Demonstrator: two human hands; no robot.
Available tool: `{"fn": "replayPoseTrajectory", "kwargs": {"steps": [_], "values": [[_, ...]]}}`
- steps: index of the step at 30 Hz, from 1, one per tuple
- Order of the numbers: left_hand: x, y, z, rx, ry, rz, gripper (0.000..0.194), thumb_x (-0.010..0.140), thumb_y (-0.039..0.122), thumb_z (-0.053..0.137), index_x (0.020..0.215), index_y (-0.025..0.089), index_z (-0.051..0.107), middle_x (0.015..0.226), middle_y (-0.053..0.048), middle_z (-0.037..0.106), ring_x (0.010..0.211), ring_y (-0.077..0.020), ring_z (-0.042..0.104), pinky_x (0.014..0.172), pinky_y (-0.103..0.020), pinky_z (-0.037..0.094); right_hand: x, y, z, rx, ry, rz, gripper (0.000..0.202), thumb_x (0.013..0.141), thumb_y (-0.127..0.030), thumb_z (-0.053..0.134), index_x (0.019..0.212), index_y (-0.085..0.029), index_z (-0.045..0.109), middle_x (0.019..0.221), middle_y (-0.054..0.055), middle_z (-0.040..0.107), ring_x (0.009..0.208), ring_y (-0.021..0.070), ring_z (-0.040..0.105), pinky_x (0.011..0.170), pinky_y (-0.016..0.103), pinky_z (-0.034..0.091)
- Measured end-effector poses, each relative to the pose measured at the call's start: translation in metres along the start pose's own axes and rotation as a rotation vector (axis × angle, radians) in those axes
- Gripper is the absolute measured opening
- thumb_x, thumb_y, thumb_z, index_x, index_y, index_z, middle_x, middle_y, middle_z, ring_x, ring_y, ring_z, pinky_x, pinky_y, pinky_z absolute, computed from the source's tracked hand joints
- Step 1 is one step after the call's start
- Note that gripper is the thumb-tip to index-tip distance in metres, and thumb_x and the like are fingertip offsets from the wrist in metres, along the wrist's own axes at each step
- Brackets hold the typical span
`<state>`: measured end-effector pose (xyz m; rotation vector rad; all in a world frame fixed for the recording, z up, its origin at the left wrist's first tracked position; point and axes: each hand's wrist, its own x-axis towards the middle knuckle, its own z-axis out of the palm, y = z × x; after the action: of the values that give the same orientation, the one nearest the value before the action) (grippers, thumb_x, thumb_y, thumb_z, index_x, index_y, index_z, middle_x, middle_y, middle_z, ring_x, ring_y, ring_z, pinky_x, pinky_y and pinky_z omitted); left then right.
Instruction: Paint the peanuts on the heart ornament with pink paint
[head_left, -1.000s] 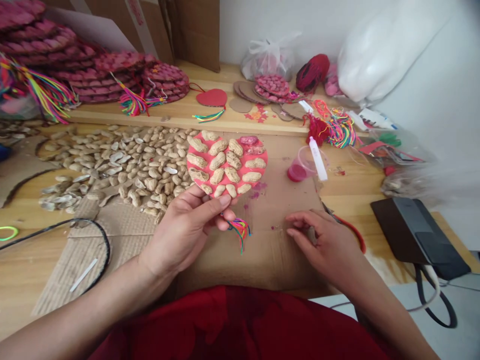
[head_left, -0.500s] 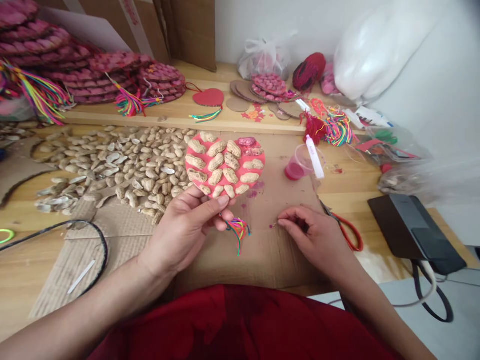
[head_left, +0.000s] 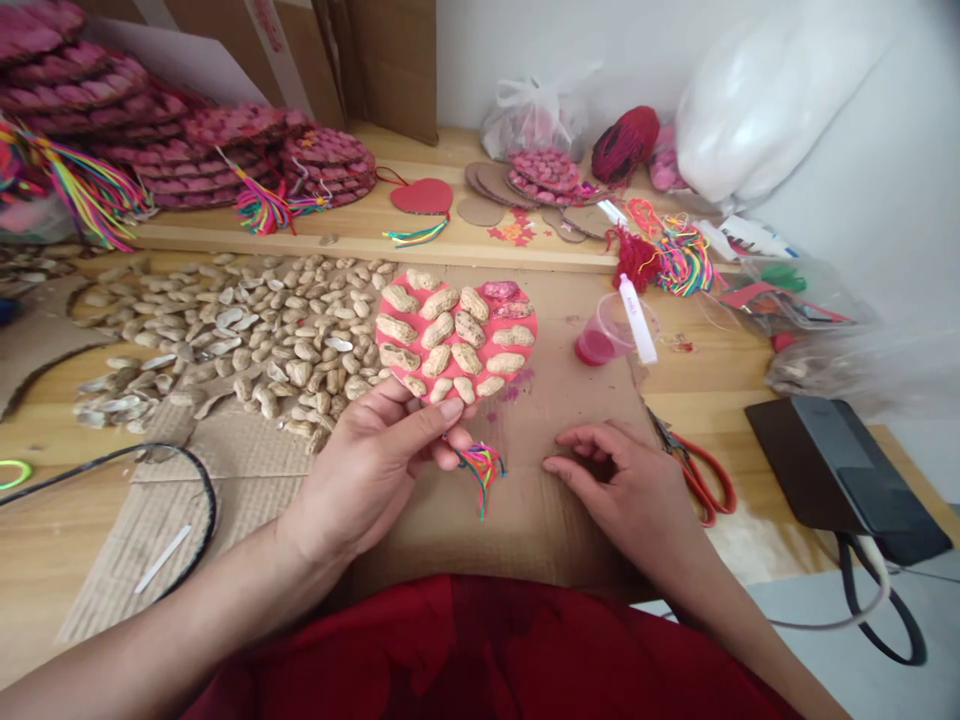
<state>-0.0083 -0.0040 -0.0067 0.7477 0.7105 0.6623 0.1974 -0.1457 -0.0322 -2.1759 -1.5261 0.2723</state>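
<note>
Peanut shells (head_left: 466,358), mostly tan, cover the red heart (head_left: 491,335) pinched by the left hand (head_left: 375,460); right hand (head_left: 611,475) hovers, fingers parted.

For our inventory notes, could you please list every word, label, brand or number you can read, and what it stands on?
No text is readable.
Reddish print on the box tape: too blurred.
Small print on the white tube: too small.
Dark marks on the white packet: unclear whether lettering.

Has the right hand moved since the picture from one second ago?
Yes, to the left: the right hand reaches farther left past the unmoved plastic cup, and more of the scissors shows.
</note>
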Motion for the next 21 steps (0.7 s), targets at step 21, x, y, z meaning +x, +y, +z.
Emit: {"fn": "replayPoseTrajectory", "kwargs": {"steps": [21], "values": [[0.0, 0.0, 0.001, -0.001, -0.003, -0.009, 0.014, 0.077, 0.017, 0.083, 0.086, 0.015, 0.073, 0.078, -0.002, 0.072, 0.059, -0.0088, 0.064, 0.048, -0.014, 0.05, 0.01, 0.032, -0.029, -0.051, 0.164, 0.128, 0.023, 0.094, -0.043, 0.053, 0.086, -0.023, 0.062, 0.074, 0.001, 0.067, 0.062, 0.0163, 0.057, 0.061, 0.03, 0.042]]}}
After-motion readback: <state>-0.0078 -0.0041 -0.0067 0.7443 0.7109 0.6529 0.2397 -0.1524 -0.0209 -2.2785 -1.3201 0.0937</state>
